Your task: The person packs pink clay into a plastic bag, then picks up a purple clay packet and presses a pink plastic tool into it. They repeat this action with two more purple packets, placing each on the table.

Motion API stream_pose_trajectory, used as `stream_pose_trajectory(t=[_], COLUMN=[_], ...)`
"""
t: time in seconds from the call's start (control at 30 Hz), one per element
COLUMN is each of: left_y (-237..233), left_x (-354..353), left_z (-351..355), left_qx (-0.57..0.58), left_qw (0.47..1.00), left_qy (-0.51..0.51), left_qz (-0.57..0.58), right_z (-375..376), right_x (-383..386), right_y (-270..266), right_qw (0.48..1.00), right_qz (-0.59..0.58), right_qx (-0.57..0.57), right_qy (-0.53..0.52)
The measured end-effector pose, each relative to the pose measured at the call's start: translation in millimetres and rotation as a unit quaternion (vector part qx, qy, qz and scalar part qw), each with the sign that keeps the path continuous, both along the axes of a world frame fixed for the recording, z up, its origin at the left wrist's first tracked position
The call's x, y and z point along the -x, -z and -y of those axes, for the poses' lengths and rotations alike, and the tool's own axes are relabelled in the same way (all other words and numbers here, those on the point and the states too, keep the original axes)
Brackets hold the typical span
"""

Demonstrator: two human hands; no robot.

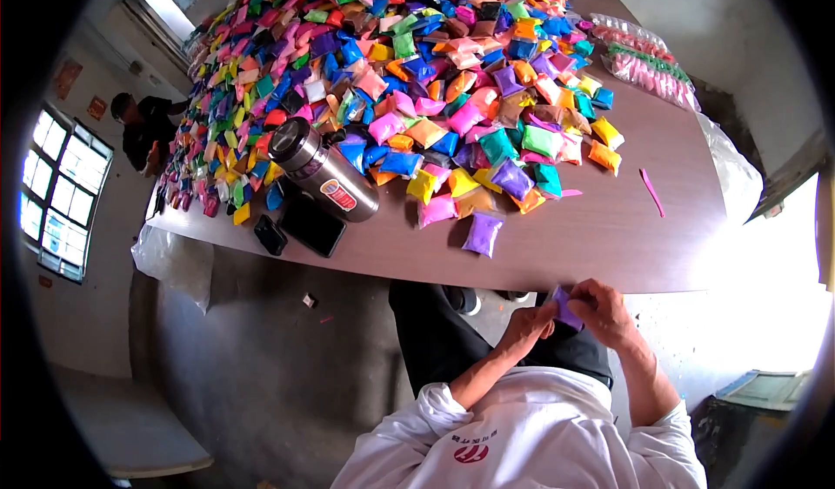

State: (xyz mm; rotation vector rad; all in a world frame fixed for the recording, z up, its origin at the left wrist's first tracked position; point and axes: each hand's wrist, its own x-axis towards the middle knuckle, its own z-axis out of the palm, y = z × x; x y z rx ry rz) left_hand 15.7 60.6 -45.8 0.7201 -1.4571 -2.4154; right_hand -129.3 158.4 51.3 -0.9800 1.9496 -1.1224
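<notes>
Just off the table's front edge, over my lap, a small clear packet with purple filling point(567, 309) is held between my two hands. My left hand point(527, 328) is closed on its left side, fingers pinched together. My right hand point(602, 311) grips its upper right side, with the fingers bent over it. On the table point(609, 250), near the edge, lies another purple packet point(483, 234). Behind it spreads a large heap of small packets in many colours point(409, 97).
A steel flask point(323, 171) stands beside a black phone point(313, 225) and a smaller black object point(270, 235). A pink strip point(651, 193) lies at right, bagged pink items point(648, 71) behind. Another person point(146, 132) is at far left.
</notes>
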Motion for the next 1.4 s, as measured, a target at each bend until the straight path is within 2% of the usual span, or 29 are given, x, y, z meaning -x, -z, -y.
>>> stream_pose_trajectory(t=[0.03,0.07,0.13,0.2,0.27,0.3,0.33,0.4,0.47,0.53,0.57,0.6,0.67,0.73,0.8,0.93,1.07,1.2,1.4], left_y=[-14.8,-30.0,-48.8,-56.5,-37.4,-35.9,-33.5,-29.5,-39.0,-37.6,-33.0,-31.5,-31.4,-29.8,-33.8,-55.6,-70.7,-91.1,-129.4], left_x=[-0.7,-4.9,-15.6,-21.9,-24.5,-24.6,-23.4,-21.6,-19.5,-18.2,-17.3,-18.0,-20.8,-26.3,-38.5,-74.7,-102.7,-105.2,-75.9], left_z=[2.1,2.8,3.3,3.8,0.4,-1.4,-2.8,-5.4,-5.8,-4.6,-1.9,-1.0,3.4,8.6,18.6,50.2,71.2,91.1,140.7], left_qx=[0.005,0.009,0.013,0.052,0.053,0.049,0.044,0.034,0.023,0.015,0.017,0.019,0.025,0.003,0.042,0.106,0.143,0.161,0.294], left_qw=[1.000,1.000,0.998,0.994,0.995,0.996,0.997,0.997,0.999,0.999,1.000,1.000,1.000,0.999,0.990,0.965,0.932,0.923,0.903], left_qy=[0.001,-0.007,-0.014,-0.010,-0.001,-0.007,-0.013,-0.011,-0.017,-0.023,-0.006,0.012,0.007,-0.040,-0.096,-0.196,-0.294,-0.305,-0.278], left_qz=[-0.003,0.025,0.054,0.095,0.082,0.073,0.064,0.067,0.036,0.024,0.003,-0.018,0.003,0.021,0.091,0.136,0.157,0.169,0.145], right_z=[-4.9,-9.5,-17.6,-20.6,-18.5,-18.1,-17.7,-13.4,-5.1,0.3,1.9,5.1,14.9,33.5,48.2,80.7,98.3,107.2,113.0], right_x=[-5.7,-14.7,-31.7,-37.4,-42.7,-36.8,-32.7,-23.8,-24.2,-22.2,-9.4,-5.1,6.8,8.1,15.7,20.5,17.8,15.3,9.4], right_y=[1.0,-3.8,7.9,8.9,6.5,8.4,7.9,-0.9,-12.7,-11.2,-0.6,-0.9,-7.1,-18.5,-16.2,-7.0,-2.1,-2.7,7.1], right_qw=[0.998,0.992,0.979,0.978,0.985,0.980,0.980,0.986,0.986,0.979,0.995,0.996,0.993,0.988,0.995,0.997,0.997,0.997,0.989], right_qz=[0.051,0.123,0.204,0.206,0.160,0.177,0.177,0.099,0.110,0.180,-0.007,-0.002,0.078,0.094,0.030,-0.043,-0.060,-0.051,-0.133], right_qx=[0.009,-0.032,-0.005,0.004,0.056,0.036,0.037,-0.085,-0.071,0.090,0.079,0.077,0.090,0.112,0.082,0.063,0.034,0.044,0.060], right_qy=[-0.019,-0.017,-0.015,-0.033,-0.041,-0.087,-0.086,-0.106,-0.101,-0.043,-0.053,-0.053,0.023,0.055,0.052,0.030,0.019,0.021,0.014])
